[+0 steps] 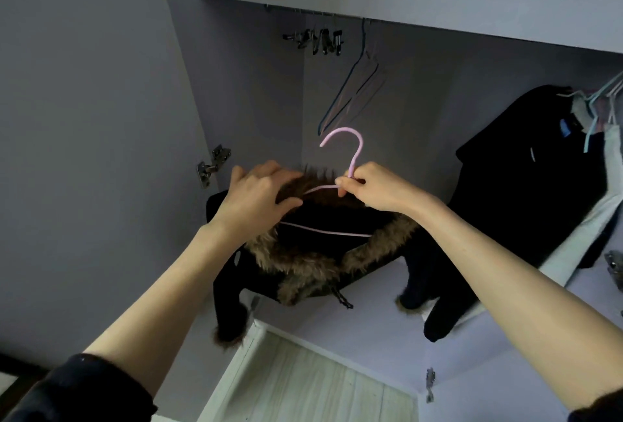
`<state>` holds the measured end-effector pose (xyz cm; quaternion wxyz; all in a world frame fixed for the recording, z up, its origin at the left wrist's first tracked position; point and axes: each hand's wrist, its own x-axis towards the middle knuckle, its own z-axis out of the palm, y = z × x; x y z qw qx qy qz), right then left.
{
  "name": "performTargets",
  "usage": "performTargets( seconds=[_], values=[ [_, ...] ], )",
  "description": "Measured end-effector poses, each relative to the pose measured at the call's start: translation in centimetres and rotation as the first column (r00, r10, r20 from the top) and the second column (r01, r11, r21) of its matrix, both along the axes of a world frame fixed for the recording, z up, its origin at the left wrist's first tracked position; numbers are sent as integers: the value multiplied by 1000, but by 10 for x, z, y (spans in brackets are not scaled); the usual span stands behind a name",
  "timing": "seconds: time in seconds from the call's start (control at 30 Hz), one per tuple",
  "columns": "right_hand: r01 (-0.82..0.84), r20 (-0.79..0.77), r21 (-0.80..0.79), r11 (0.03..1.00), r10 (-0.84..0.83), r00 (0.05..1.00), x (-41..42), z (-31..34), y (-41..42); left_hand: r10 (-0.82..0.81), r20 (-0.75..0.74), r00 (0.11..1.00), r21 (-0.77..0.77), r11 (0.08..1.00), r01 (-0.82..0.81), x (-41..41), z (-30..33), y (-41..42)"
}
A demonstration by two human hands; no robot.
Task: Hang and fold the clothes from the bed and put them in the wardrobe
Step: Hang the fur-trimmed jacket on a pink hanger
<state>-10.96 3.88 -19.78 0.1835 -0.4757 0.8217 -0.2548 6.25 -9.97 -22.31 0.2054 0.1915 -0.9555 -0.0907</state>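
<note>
I have the black coat (323,219) with its brown fur trim lying on the wardrobe floor (367,317), well below the rail (303,11), with the pink hanger (350,151) already threaded inside its collar. My right hand (374,185) pinches the hanger at the base of the hook, thumb and fingers curled tight on the neck. My left hand (259,192) has its fingers curled into the fur at the collar, to the left of the hook, gripping it. To do this well, I judge I should first tug the collar so both shoulders sit squarely on the hanger's arms, since the left arm is hidden under fur and I cannot tell whether it is seated. Then I would lift by the hook, keeping it upright, and aim for the free stretch of rail right of the empty hangers (354,91), clear of the dark garments (526,165) hanging further right. A heavy coat may slip off a thin hanger.
</note>
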Motion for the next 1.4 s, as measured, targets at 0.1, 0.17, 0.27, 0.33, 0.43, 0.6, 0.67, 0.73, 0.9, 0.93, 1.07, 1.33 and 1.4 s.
performTargets(
  seconds=[0.1, 0.17, 0.27, 0.33, 0.43, 0.6, 0.67, 0.73, 0.9, 0.93, 1.07, 1.33, 1.4],
  values=[
    [-31, 19, -22, 999, 32, 999, 5, 2, -4, 6, 104, 995, -136, 991, 8, -3, 0, 2],
    [-60, 44, -36, 998, 62, 997, 8, 1, -7, 27, 52, 998, -126, 992, -20, -2, -3, 4],
    [-87, 140, -73, 994, 97, 985, 3, -2, -3, 40, -80, 996, -24, 999, -42, 1, -4, 4],
    [-71, 210, -85, 994, 87, 974, -7, -8, 7, 64, -98, 993, 5, 998, -63, 3, -4, 2],
    [-14, 161, 142, 990, -9, 987, -22, -33, 26, 127, -58, 990, -30, 991, -129, 9, -7, -4],
    [226, -193, 327, 917, -169, 966, -23, -75, 29, 188, 90, 978, -83, 980, -181, 21, -20, -4],
    [229, -288, 333, 915, -133, 948, -20, -74, 26, 192, 141, 971, -118, 977, -176, 24, -27, -4],
    [225, -301, 331, 917, -123, 946, -24, -67, 24, 209, 199, 957, -153, 972, -180, 28, -30, -6],
    [307, -337, 70, 949, -268, 903, -22, -47, 29, 253, 300, 920, -261, 949, -176, 30, -35, -2],
    [345, -376, -61, 937, -342, 861, -17, -44, 31, 258, 311, 915, -275, 946, -174, 27, -35, -1],
    [210, -464, -341, 916, -359, 810, 13, -34, 36, 291, 332, 897, -281, 939, -200, 21, -32, 0],
    [152, -107, -60, 986, -158, 982, 6, -38, 50, 229, 53, 972, -163, 962, -218, 17, -17, 2],
    [110, -209, 5, 994, -107, 972, -2, -37, 45, 179, -9, 984, -90, 980, -179, 15, -11, 3]
  ],
)
